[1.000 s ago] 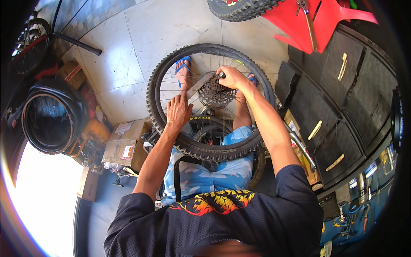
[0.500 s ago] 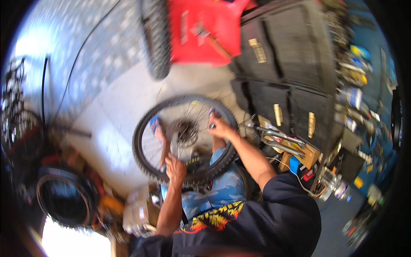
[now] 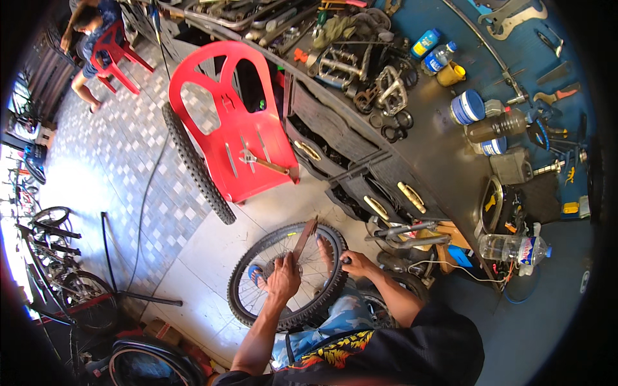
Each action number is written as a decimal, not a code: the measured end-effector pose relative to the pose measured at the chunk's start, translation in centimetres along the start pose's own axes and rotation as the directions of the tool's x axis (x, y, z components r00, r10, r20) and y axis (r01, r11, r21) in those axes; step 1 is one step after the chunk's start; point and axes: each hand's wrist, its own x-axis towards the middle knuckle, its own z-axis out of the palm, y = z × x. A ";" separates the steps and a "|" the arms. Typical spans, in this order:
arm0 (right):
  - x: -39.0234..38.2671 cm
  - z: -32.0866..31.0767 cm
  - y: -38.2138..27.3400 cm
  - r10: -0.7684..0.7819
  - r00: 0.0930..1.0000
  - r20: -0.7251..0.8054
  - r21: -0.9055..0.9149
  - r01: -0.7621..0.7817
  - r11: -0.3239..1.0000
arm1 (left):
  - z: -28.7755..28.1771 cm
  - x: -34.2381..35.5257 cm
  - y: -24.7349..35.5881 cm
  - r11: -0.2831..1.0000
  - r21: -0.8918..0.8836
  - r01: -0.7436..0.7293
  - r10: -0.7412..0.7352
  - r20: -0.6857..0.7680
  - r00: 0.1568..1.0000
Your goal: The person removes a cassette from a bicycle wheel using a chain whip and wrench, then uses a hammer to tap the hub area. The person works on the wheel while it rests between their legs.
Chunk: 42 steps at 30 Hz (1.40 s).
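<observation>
A bicycle wheel (image 3: 239, 265) with a knobby tyre lies tilted across my knees, its spokes facing up. Over the hub, my left hand (image 3: 283, 280) is closed on a flat brown bar (image 3: 305, 239), which reaches past the far rim. The hand and bar mostly hide the hub and sprockets. At the right side of the tyre, my right hand (image 3: 360, 264) is closed around a dark handle (image 3: 346, 260); the rest of that tool cannot be made out.
A red plastic chair (image 3: 257, 145) ahead holds an adjustable wrench (image 3: 264, 161) and thin strips. Another tyre (image 3: 193, 164) leans against it. At right, a workbench (image 3: 438, 161) carries pedals, bottles and tools. A person (image 3: 96, 38) sits far left; bicycles (image 3: 71, 257) stand at left.
The view has swung, showing more of the bench and chair. My left hand has moved from the wheel's near side to the hub; the right has shifted to the rim's right side.
</observation>
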 end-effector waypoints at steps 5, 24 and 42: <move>-3.7 -3.3 -1.3 -0.118 0.979 -0.163 0.047 0.128 0.991 | -14.8 1.4 9.6 0.875 0.096 -0.475 0.468 -0.425 0.775; -7.8 -24.8 -17.9 -0.361 0.762 -0.537 0.268 0.560 0.784 | -27.1 35.9 28.3 0.805 0.585 -0.103 0.463 -0.510 0.725; 0.8 -35.7 -22.6 -0.438 0.416 -0.797 -0.300 0.356 0.885 | -10.4 14.9 22.6 0.733 -0.065 -0.677 0.460 -0.687 0.563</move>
